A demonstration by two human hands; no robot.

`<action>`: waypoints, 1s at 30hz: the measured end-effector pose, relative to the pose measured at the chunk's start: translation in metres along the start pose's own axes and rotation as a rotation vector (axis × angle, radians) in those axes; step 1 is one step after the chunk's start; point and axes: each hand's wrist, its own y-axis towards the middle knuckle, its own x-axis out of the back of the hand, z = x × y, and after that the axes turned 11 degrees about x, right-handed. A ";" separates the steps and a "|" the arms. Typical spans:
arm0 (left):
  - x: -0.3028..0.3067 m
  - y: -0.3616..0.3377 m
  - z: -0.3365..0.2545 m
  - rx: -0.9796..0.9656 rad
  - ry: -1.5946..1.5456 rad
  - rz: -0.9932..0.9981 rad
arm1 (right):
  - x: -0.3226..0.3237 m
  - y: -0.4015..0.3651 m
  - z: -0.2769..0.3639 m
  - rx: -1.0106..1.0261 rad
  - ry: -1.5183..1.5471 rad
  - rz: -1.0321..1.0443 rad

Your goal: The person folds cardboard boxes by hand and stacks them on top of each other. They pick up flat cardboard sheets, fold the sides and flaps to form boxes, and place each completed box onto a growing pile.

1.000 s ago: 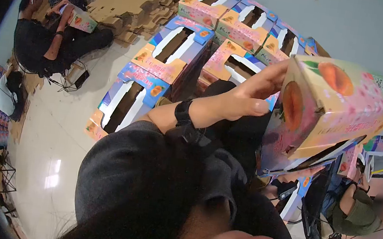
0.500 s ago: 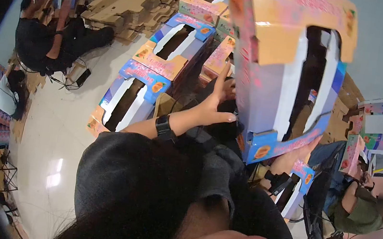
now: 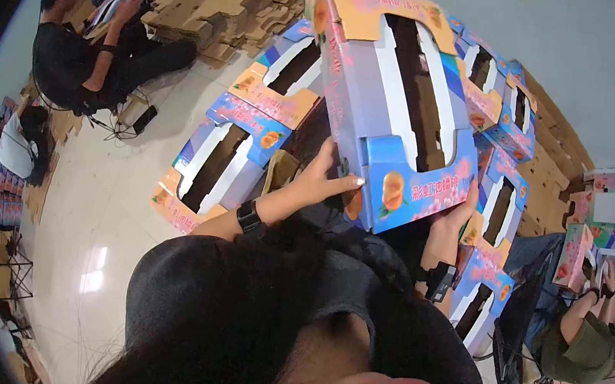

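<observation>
Centre frame: clamps left hand (image 3: 325, 179) and right hand (image 3: 459, 212) on fruit box (image 3: 404, 104) at lower corners; likely light, hollow, crushable cardboard.

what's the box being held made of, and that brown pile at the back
The held box looks like printed cardboard: faintly glossy colour print, crisp folded edges, a cut-out window. The brown pile looks like plain matte cardboard blanks, unprinted; fluting is too small to confirm.
</observation>
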 end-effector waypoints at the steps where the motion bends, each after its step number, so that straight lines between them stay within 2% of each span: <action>1: 0.000 0.000 0.001 0.020 -0.030 -0.002 | -0.002 0.000 -0.001 -0.033 0.010 0.026; 7: 0.001 0.002 0.003 0.082 -0.191 0.031 | -0.019 -0.007 0.006 -0.262 -0.036 -0.150; 8: 0.001 0.001 0.001 0.097 -0.189 0.028 | -0.018 -0.007 0.004 -0.256 -0.034 -0.117; 10: 0.003 0.000 0.001 0.109 -0.144 0.017 | -0.021 -0.009 0.002 -0.228 -0.028 -0.111; 13: 0.002 -0.007 -0.009 0.136 -0.252 0.023 | -0.022 -0.011 0.002 -0.213 -0.002 -0.096; 19: 0.015 -0.003 0.003 -0.105 -0.279 0.102 | -0.006 -0.010 0.006 -0.061 -0.049 -0.011; 22: 0.016 0.006 -0.002 -0.323 -0.010 0.291 | 0.000 -0.015 0.011 0.050 -0.099 0.077; 25: 0.001 0.003 -0.017 -0.166 -0.006 0.372 | -0.001 -0.022 0.015 0.047 -0.085 -0.027; 26: -0.006 0.001 -0.027 -0.091 0.010 0.393 | 0.035 -0.003 0.005 0.051 0.112 0.185; 29: -0.018 0.009 -0.029 -0.179 0.006 0.421 | 0.031 -0.006 0.012 0.176 -0.027 -0.074; 30: -0.021 0.011 -0.031 -0.174 0.036 0.446 | 0.028 -0.009 0.020 0.170 0.017 -0.038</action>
